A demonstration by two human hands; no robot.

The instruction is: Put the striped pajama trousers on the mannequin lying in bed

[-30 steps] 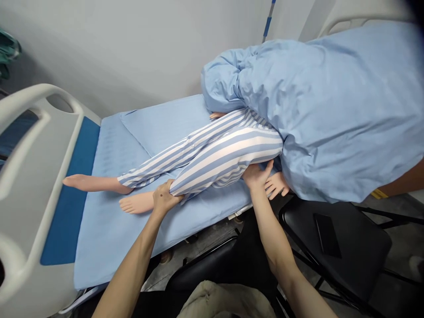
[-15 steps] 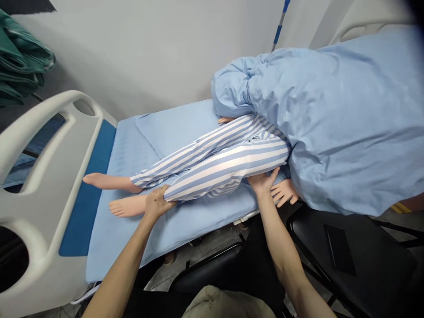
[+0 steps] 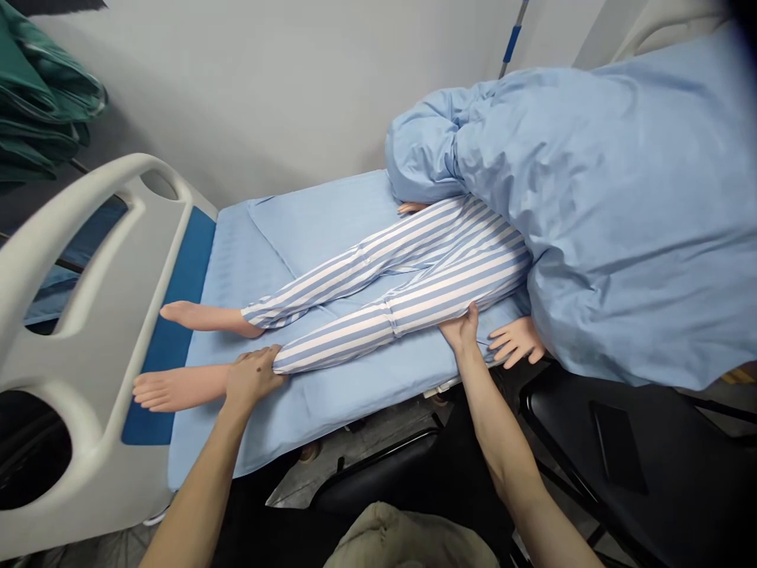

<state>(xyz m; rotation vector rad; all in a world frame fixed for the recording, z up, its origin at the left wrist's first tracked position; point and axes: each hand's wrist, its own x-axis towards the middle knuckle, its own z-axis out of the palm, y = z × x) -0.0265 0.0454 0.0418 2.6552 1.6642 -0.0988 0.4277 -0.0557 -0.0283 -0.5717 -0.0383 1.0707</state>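
Note:
A manikin lies on the bed in blue-and-white striped trousers, both legs stretched out. My left hand is wrapped around the ankle of the near leg, just below the trouser hem. Beyond it the manikin's near bare foot points at the footboard. My right hand cups the same leg from below at the thigh, its fingers hidden under the fabric and its thumb up along the side. The far foot rests on the sheet. Close to my right wrist lies the manikin's hand, fingers spread.
A bunched blue quilt covers the manikin's upper body. The pale footboard rises at left, beside green hanging fabric. Black chairs stand along the near side, one with a dark flat object on its seat.
The near leg has straightened and lowered, its foot sliding left toward the footboard. My left hand moved left with the ankle; my right hand stays under the thigh. The view shifted slightly.

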